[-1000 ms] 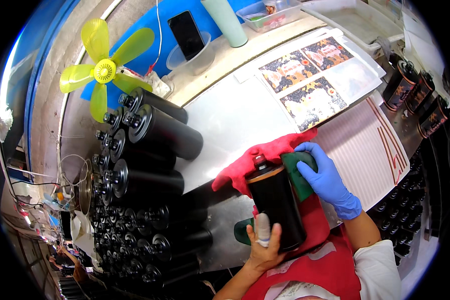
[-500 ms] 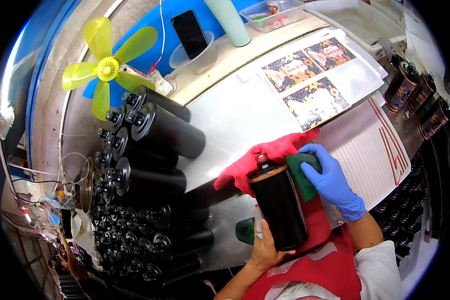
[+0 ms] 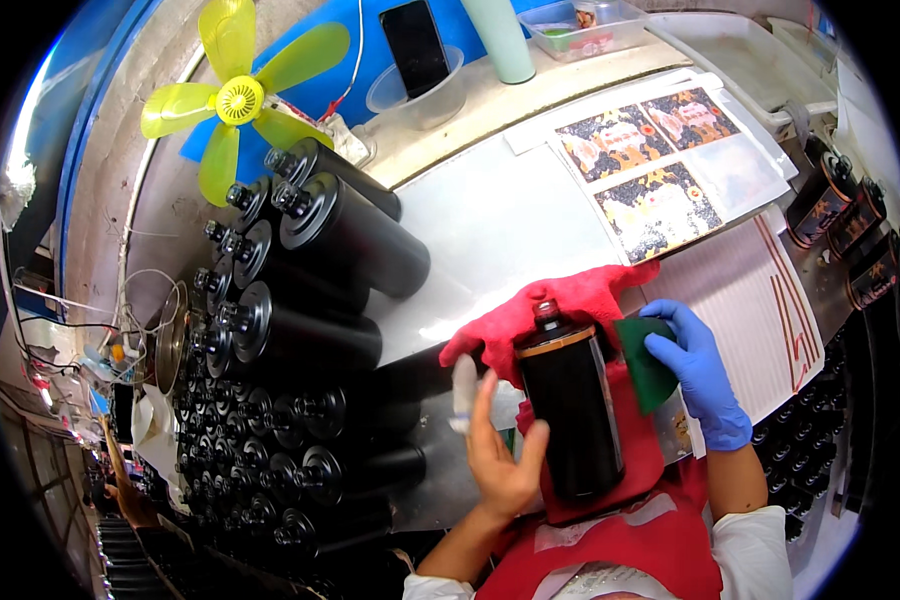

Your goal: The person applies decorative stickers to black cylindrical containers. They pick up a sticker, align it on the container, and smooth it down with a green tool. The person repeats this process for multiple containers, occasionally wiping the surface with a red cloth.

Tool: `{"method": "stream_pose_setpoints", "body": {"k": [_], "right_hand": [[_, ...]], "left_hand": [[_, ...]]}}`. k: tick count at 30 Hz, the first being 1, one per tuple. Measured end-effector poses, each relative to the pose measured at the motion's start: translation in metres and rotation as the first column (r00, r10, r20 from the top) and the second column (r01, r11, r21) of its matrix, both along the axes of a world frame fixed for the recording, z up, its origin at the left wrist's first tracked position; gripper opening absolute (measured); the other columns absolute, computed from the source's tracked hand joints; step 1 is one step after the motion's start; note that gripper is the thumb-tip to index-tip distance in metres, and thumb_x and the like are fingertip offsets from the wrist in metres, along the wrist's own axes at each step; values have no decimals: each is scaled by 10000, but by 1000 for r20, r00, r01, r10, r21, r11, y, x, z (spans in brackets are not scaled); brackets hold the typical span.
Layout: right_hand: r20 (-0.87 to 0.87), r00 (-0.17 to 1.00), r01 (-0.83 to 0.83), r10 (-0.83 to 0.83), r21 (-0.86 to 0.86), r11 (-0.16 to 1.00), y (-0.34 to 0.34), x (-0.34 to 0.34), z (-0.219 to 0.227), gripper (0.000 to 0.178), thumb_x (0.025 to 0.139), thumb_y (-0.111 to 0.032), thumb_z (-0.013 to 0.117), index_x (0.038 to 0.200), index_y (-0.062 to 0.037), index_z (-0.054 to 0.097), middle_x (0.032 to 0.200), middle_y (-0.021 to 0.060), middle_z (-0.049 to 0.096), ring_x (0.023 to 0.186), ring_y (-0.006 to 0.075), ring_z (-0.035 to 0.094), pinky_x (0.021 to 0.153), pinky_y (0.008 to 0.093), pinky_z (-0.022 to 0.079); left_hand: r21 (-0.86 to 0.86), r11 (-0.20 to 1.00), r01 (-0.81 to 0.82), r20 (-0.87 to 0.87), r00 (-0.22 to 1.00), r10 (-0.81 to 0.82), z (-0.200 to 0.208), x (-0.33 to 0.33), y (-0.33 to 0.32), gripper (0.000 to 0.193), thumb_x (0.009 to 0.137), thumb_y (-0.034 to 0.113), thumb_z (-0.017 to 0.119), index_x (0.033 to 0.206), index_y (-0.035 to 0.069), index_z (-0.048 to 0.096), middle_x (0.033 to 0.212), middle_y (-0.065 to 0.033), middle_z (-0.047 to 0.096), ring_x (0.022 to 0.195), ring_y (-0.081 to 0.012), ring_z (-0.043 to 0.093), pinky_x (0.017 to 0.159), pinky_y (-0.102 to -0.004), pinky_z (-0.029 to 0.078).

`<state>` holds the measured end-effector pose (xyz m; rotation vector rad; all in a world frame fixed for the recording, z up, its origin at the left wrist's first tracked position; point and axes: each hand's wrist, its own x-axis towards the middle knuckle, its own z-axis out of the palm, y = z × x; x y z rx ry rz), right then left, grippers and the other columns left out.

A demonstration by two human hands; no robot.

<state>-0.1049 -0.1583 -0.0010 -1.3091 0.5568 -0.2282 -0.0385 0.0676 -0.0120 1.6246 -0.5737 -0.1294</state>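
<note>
A glossy black bottle with a copper-coloured band and a clear neck lies on a red cloth, its base toward me. Beside the bottle's left side, my left hand is off it with the fingers apart; one fingertip wears a whitish cover. My right hand, in a blue glove, pinches a flat dark green piece just right of the bottle's shoulder. What kind of thing this piece is, I cannot tell. A bit of another green item shows behind my left hand, mostly hidden.
Many black bottles crowd the left side. Printed label sheets lie at the far right, with a striped white sheet nearer. Labelled bottles stand beyond. At the back are a yellow-green fan and a phone in a plastic bowl.
My left hand has let go of the bottle and spread its fingers beside it. My right hand has tilted the green piece and moved slightly away from the bottle. The whole view has shifted a little.
</note>
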Motion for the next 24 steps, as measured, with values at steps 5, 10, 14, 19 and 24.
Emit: {"method": "stream_pose_setpoints", "body": {"k": [5, 10, 14, 19, 24], "right_hand": [[-1, 1000, 5, -5, 71, 997, -10, -4, 1, 288, 824, -28, 533, 1111, -10, 513, 1003, 49, 567, 929, 105, 542, 819, 244, 444], [-12, 999, -29, 31, 113, 993, -9, -7, 1, 272, 806, -9, 522, 1078, -4, 520, 993, 42, 564, 933, 98, 536, 829, 240, 436], [-30, 999, -14, 19, 135, 991, -11, -10, -3, 261, 804, -3, 520, 1065, -5, 522, 992, 39, 565, 923, 96, 537, 827, 238, 437], [-31, 1000, 7, -2, 159, 987, -17, -12, -10, 255, 809, -5, 519, 1064, -8, 525, 988, 36, 569, 910, 92, 540, 819, 233, 437], [-40, 998, -34, 41, 162, 986, -14, -10, -5, 249, 812, -11, 522, 1060, -8, 529, 987, 36, 573, 899, 89, 543, 809, 231, 437]], "left_hand": [[-221, 975, 11, -167, 985, -49, 16, 43, -49, 714, 779, -108, 563, 1405, -62, 224, 1432, -181, 270, 1307, -217, 327, 1096, -365, 247], [-147, 989, -20, -212, 977, -12, 12, 53, -68, 674, 825, -80, 579, 1407, -34, 241, 1370, -146, 343, 1167, -185, 480, 1001, -330, 390], [-337, 938, -82, -369, 928, -51, 9, 56, -64, 644, 819, -57, 597, 1388, -25, 298, 1426, -173, 269, 1276, -211, 338, 1053, -337, 307], [-233, 972, 13, -293, 952, -83, 14, 56, -70, 667, 803, -8, 642, 1384, -24, 313, 1457, -188, 214, 1341, -231, 253, 1097, -347, 221], [-330, 944, 2, -350, 929, -124, 8, 57, -64, 653, 829, 16, 609, 1399, -18, 292, 1468, -166, 198, 1354, -219, 231, 1112, -358, 188]]}}
